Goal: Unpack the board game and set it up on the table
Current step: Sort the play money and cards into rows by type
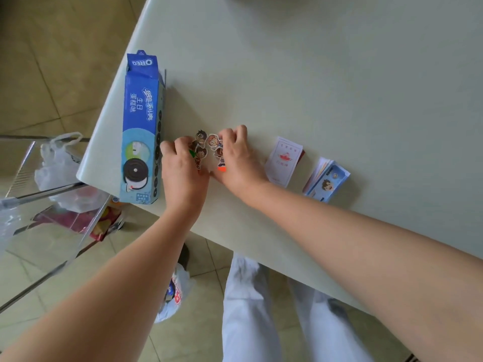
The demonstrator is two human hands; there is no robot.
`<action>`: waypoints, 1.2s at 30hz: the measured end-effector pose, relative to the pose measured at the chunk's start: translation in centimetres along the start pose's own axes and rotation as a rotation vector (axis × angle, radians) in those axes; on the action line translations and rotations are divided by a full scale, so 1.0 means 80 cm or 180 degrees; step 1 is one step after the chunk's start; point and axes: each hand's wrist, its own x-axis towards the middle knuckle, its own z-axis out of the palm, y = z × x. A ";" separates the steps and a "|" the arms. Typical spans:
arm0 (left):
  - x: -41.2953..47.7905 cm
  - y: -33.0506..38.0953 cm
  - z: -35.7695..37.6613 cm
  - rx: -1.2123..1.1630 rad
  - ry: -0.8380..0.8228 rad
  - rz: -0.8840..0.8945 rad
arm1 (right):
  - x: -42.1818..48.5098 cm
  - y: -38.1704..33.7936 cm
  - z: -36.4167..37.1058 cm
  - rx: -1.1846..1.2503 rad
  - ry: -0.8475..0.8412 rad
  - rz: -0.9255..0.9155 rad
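Observation:
Small cartoon character pawns (201, 145) stand on the pale table (313, 87) near its front edge, between my two hands. My left hand (183, 168) holds some of them, one with a green base. My right hand (236, 155) pinches others (218, 152), one with an orange base. To the right lie a stack of white cards with a red print (283, 160) and a stack of blue play money (326, 180). A blue Oreo box (141, 126) lies open-ended at the table's left edge, just left of my left hand.
A clear acrylic side table (47, 205) stands left of the table, with a white plastic bag (57, 163) and colourful packets under it. Another plastic bag (173, 296) lies on the tiled floor by my legs.

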 end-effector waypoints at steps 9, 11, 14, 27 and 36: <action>-0.007 -0.019 -0.042 0.0799 0.0584 0.0413 | -0.002 -0.015 -0.020 0.0335 -0.0139 0.0124; -0.005 -0.027 -0.048 0.0670 0.0488 -0.0324 | -0.004 -0.014 -0.021 0.0292 -0.0163 0.0145; 0.007 -0.040 -0.059 0.0665 0.0383 -0.0804 | -0.004 -0.019 -0.017 0.0276 -0.0211 0.0194; 0.108 0.017 -0.081 0.0599 0.0585 0.0559 | 0.024 -0.035 -0.012 0.0946 0.0113 0.0548; 0.019 -0.039 -0.042 0.0670 -0.0296 0.1017 | 0.007 -0.029 -0.010 0.0312 0.0011 0.0476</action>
